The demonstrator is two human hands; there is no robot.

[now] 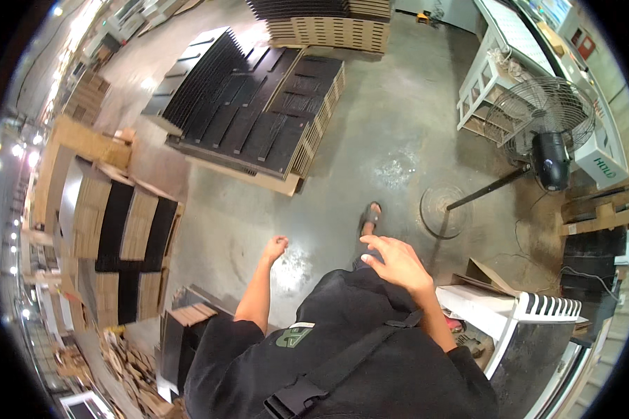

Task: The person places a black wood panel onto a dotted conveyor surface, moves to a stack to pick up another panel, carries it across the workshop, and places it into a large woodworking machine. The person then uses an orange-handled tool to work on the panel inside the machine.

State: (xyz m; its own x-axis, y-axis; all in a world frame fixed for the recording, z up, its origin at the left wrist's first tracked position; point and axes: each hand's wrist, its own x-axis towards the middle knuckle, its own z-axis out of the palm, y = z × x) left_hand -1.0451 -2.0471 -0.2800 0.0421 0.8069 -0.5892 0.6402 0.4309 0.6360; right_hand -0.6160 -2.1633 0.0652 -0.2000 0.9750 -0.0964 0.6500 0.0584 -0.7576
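My left hand (277,248) hangs out from my side over the grey floor (391,140), its fingers curled in, and no object shows in it. In front of my body is my right hand (398,265), fingers stretched out and thumb apart, holding nothing. It lies close to my dark trousers, above one sandalled foot (372,216) on the floor. Neither hand touches any of the goods around me. A black strap (356,363) with a buckle crosses my dark shirt.
Ahead to the left stand stacked black panels (251,112) on cardboard. More black and brown stacks (126,237) line the left. A pedestal fan (545,133) rises at the right, near a conveyor table (517,35). A white-edged black rack (538,349) stands close at the lower right.
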